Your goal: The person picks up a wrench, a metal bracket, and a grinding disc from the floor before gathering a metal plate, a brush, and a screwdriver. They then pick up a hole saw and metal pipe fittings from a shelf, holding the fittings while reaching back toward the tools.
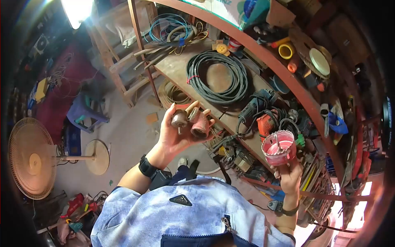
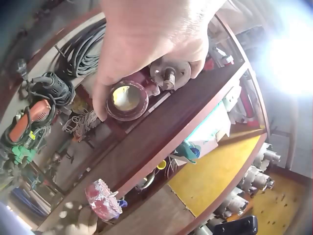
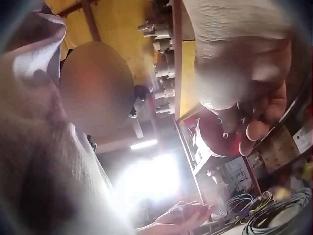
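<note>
My left hand (image 1: pixel 173 138), palm up, holds two small hole saws side by side. One is a grey, worn hole saw (image 1: pixel 179 118) with its shank sticking out. Beside it lies a longer reddish hole saw (image 1: pixel 200 123), its round open end showing in the left wrist view. To the right, my right hand (image 1: pixel 290 175) grips a large red hole saw (image 1: pixel 275 157) from below. Its toothed rim faces up in the head view, with a pilot drill in the middle. In the right wrist view, fingers (image 3: pixel 257 131) lie against the red cup, partly hiding it.
Ahead is a workbench (image 1: pixel 173 61) with coiled black cable (image 1: pixel 242 82), a dark power tool (image 1: pixel 255 107) and an orange power tool (image 1: pixel 265 123). A red-brown shelf edge (image 1: pixel 263 45) curves above it. A standing fan (image 1: pixel 33 158) and a blue stool (image 1: pixel 84 111) are at left.
</note>
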### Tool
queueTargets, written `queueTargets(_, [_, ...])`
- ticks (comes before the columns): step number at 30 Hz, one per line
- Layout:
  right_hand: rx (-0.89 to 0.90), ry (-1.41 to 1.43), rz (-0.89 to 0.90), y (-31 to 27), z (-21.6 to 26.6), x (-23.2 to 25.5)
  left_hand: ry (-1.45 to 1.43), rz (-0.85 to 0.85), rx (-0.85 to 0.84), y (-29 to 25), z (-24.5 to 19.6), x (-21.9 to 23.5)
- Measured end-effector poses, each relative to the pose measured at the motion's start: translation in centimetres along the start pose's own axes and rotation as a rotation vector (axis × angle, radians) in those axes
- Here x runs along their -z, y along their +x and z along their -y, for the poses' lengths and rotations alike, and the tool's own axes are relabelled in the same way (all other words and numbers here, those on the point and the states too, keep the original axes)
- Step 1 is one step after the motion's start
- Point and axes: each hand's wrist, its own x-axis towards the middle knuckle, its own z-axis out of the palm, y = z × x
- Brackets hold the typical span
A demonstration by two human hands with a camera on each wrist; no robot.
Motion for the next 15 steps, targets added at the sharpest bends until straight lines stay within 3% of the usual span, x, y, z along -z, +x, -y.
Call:
queueTargets(6, [-0.138, 0.166, 0.027, -2.1, -3.9, 0.8, -0.060, -0.012, 0.027, -0.1, 3.4, 0.9])
queueTargets(15, [-0.255, 0.405, 0.076, -5.9, -9.0, 0.3, 0.070, -0.056, 0.036, -1.1, 9.0, 3.0])
